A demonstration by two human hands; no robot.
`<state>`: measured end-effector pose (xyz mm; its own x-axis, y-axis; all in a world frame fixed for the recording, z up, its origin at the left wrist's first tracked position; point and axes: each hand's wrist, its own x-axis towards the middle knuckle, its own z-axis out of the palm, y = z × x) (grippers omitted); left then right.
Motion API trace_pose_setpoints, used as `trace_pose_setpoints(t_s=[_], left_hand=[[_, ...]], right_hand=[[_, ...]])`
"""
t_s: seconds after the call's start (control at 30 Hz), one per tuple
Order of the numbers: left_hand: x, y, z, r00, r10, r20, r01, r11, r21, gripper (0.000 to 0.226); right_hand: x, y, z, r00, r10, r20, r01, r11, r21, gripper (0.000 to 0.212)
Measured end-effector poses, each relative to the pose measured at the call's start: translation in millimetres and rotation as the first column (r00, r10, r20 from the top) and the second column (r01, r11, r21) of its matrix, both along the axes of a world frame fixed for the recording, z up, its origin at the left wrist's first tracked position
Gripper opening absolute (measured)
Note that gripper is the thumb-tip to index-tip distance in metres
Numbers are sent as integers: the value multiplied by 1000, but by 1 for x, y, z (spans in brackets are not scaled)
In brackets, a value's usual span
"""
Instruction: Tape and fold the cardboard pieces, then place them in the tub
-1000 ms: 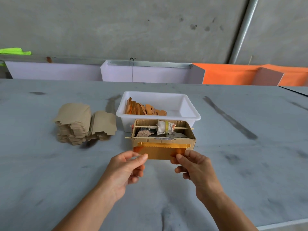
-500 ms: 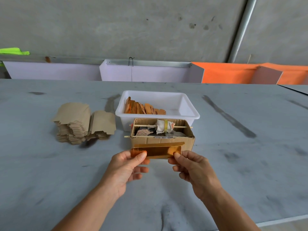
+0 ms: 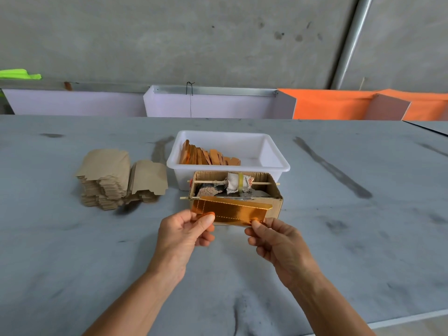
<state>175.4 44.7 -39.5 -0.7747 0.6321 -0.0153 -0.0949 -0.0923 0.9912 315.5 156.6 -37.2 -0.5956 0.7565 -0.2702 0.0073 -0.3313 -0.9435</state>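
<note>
A: In the head view, a second ago our cardboard piece (image 3: 230,212) hung against the dispenser box (image 3: 272,204) at frame centre; now it's lifted and tilted, gold face up.

B: So folding comes next. Left hand (image 3: 184,235) and right hand (image 3: 278,241) each pinch a lower corner; the tub (image 3: 278,154) waits behind.

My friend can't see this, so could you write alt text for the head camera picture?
Two hands, left hand and right hand, pinch a shiny orange cardboard piece above a grey table. Behind it sit an open cardboard box, a white tub holding folded orange pieces, and a stack of brown cardboard blanks.
</note>
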Motion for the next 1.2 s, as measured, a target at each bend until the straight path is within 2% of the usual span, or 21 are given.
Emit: trace_pose_setpoints(t_s=[0.23, 0.37, 0.6, 0.83, 0.93, 1.07, 1.2], left_hand=[[4, 2, -1, 999, 30, -42, -29, 999, 36, 9], [5, 2, -3, 991, 65, -116, -60, 997, 44, 11], [9, 4, -4, 976, 139, -170, -123, 987, 100, 8], [8, 5, -7, 988, 111, -108, -96, 986, 133, 18], [9, 6, -7, 989, 118, -84, -101, 979, 179, 19], [14, 7, -7, 987, 144, -76, -122, 963, 241, 32], [21, 9, -10, 988, 133, -75, -109, 959, 260, 39]], right_hand=[[-4, -3, 2, 997, -67, -41, 63, 992, -108, 3], [-7, -5, 2, 992, -107, -60, 99, 987, -124, 2], [-13, -12, 0, 974, -208, -86, 206, 978, -29, 10], [-16, -16, -1, 950, -267, -162, 265, 964, -33, 29], [-18, -18, -6, 932, -302, -202, 285, 952, -111, 45], [-21, -26, -12, 920, -298, -253, 229, 935, -270, 54], [-25, -29, -12, 929, -269, -253, 194, 939, -285, 40]])
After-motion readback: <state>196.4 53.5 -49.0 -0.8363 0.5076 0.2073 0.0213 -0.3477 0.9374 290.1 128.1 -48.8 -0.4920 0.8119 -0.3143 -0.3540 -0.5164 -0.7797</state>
